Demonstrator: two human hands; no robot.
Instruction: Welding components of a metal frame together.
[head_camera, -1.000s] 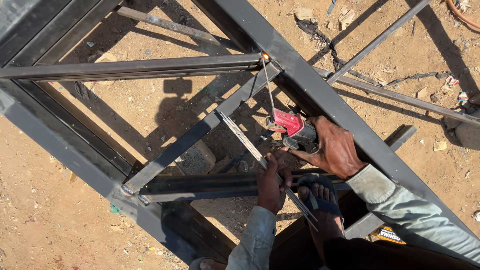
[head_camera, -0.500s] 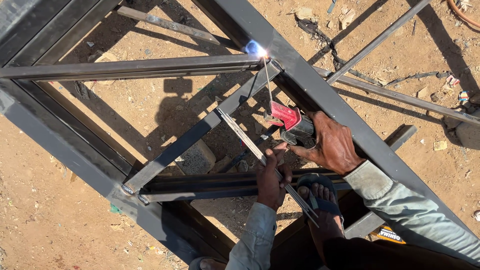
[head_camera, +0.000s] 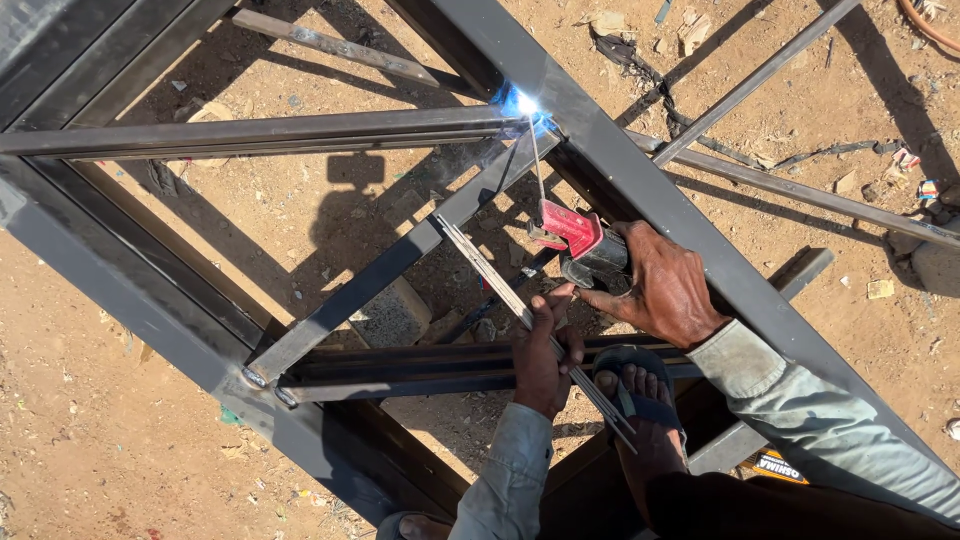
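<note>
Sandy, littered ground beneath dark steel frame, welding spark at joint

Red-jawed electrode holder with black handle, centre-right of frame, gripped in right hand. Thin welding rod runs up from it to upper centre, tip at bright blue-white arc on steel frame joint. Bundle of spare rods, grey, thin, slanting diagonally from centre toward lower right, held in left hand.
</note>
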